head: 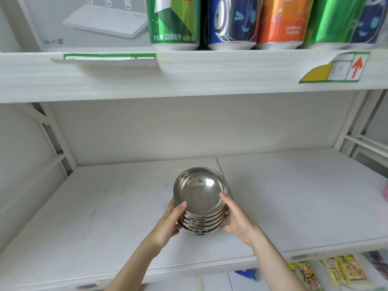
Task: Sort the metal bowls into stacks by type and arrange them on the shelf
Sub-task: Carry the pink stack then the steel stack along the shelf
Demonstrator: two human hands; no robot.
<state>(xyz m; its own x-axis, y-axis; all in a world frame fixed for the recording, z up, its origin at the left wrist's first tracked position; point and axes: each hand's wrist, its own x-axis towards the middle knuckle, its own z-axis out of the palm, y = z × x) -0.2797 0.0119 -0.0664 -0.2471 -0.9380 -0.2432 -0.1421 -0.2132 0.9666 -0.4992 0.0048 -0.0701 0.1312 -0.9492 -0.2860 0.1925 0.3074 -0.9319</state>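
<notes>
A stack of several shallow metal bowls (200, 198) stands near the middle of the white shelf (105, 206), nested one inside another. My left hand (170, 222) presses against the stack's left side, thumb reaching the top rim. My right hand (236, 217) holds the right side, fingers on the top bowl's rim and thumb low near the base. Whether the stack rests on the shelf or is held just above it, I cannot tell.
The upper shelf (189, 74) carries a white router box (84, 22) and several drink cans (228, 22), with paper labels (336, 68) on its edge. Snack packets (336, 269) lie on the shelf below. A pink thing (386, 192) shows at the right edge.
</notes>
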